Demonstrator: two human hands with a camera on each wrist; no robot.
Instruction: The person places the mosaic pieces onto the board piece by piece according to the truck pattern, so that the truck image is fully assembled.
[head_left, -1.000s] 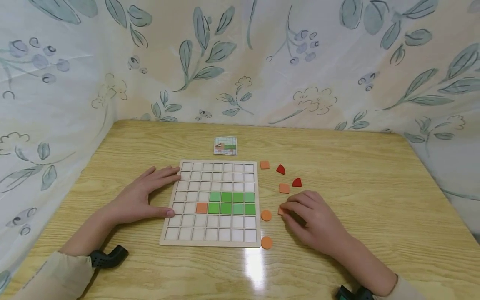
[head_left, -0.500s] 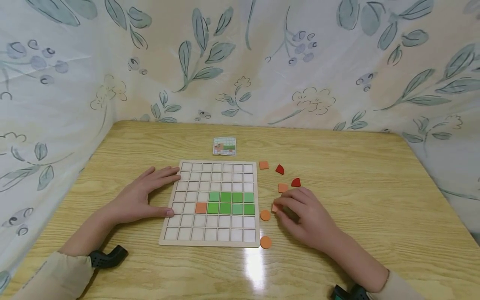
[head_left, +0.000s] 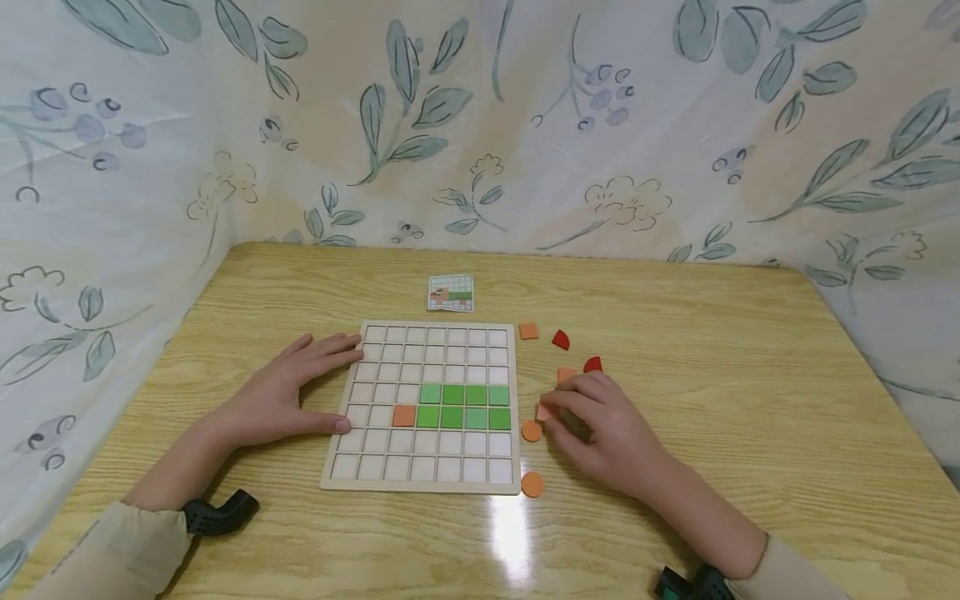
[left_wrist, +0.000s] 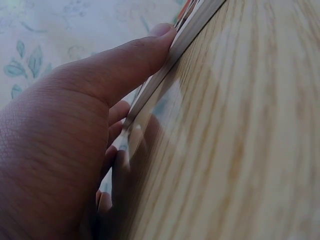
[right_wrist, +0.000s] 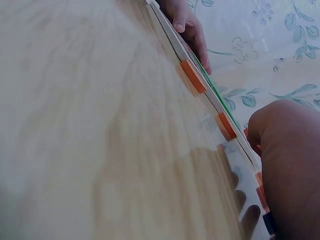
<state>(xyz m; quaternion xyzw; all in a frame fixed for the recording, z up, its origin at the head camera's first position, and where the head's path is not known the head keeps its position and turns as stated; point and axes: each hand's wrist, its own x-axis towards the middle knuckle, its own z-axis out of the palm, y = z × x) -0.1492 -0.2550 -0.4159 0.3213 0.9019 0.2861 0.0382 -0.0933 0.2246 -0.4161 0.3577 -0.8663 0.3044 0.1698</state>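
Note:
A wooden grid board [head_left: 420,487] lies flat on the table. Two rows of green square tiles [head_left: 452,394] fill cells on its right half, with one orange square tile [head_left: 403,416] left of the lower row. My left hand [head_left: 281,392] rests against the board's left edge, thumb and fingers spread and fairly straight; in the left wrist view its thumb [left_wrist: 135,62] touches the edge. Just right of the board, my right hand [head_left: 611,433] pinches another orange square tile [head_left: 547,412] between thumb and fingers, which partly cover it.
Two orange round tiles [head_left: 532,484] lie by the board's right edge. Farther back are an orange square tile [head_left: 528,332], red quarter-circle tiles [head_left: 561,339] and an orange tile [head_left: 566,374] partly behind the right hand. A small picture card [head_left: 451,293] lies behind the board.
My right hand has moved a little left toward the board, and the pinched orange square tile has come along with it. The left hand and the board stay in place.

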